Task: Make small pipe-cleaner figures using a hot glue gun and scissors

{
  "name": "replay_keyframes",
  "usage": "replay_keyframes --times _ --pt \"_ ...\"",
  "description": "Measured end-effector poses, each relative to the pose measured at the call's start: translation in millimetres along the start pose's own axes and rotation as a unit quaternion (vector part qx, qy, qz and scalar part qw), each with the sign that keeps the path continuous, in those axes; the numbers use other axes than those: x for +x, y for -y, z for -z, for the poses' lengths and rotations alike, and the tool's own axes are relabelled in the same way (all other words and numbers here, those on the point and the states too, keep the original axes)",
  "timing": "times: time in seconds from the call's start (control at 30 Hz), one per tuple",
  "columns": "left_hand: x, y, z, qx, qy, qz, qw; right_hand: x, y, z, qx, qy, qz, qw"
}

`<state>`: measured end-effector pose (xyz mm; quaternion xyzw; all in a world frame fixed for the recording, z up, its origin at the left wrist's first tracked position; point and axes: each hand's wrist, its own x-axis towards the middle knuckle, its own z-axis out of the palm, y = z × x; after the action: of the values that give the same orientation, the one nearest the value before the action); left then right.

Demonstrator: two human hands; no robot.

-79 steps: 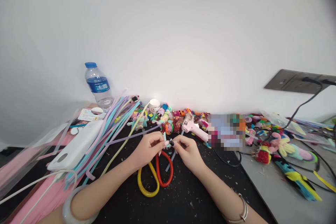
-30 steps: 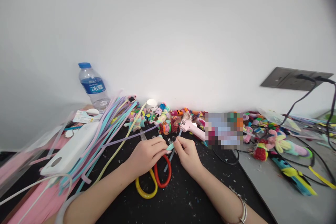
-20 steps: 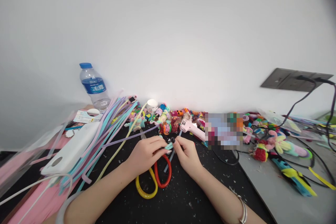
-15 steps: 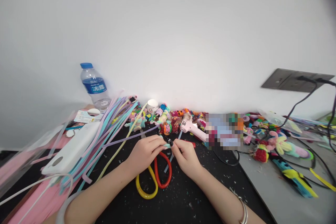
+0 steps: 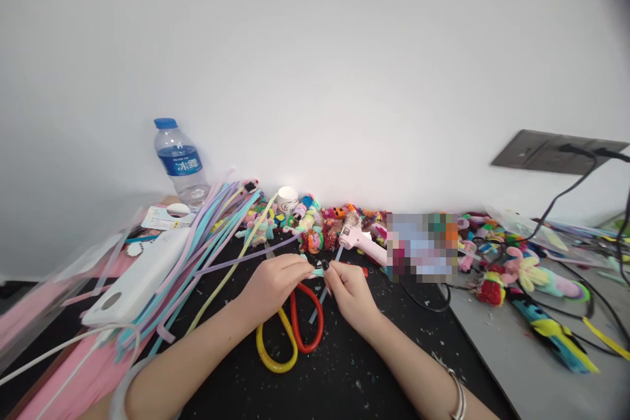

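My left hand (image 5: 273, 285) and my right hand (image 5: 347, 289) meet over the black mat (image 5: 344, 374), fingertips pinched together on a small teal pipe-cleaner piece (image 5: 317, 271) with a black bead on it. Both hands are closed on that piece. Just below them lie scissors (image 5: 290, 331) with one yellow and one red handle loop. A pink glue gun (image 5: 364, 244) rests just beyond my right hand.
A bundle of pastel pipe cleaners (image 5: 207, 236) fans out at the left beside a white power bank (image 5: 138, 279). A water bottle (image 5: 180, 161) stands by the wall. Small fuzzy figures (image 5: 315, 220) line the back; more toys (image 5: 536, 275) and black cables (image 5: 566, 200) crowd the right.
My hands stayed together on the small teal piece, turning it slightly between the fingertips. The view shifted a little; nothing else moved.
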<state>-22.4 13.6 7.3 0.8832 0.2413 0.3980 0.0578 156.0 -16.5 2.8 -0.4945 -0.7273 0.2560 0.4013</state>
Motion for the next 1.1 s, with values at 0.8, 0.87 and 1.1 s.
replay_keyframes --times 0.8,0.87,1.1 --pt "15 10 26.9 -0.025 -0.085 0.225 0.970 0 -8 12 -0.016 -0.121 -0.013 0.992" --pt "17 11 29.9 -0.028 -0.078 0.235 0.968 -1 -9 10 -0.033 -0.105 -0.005 0.994" --pt "25 13 45.4 -0.038 -0.079 0.261 0.961 2 -7 10 -0.020 -0.058 0.052 0.997"
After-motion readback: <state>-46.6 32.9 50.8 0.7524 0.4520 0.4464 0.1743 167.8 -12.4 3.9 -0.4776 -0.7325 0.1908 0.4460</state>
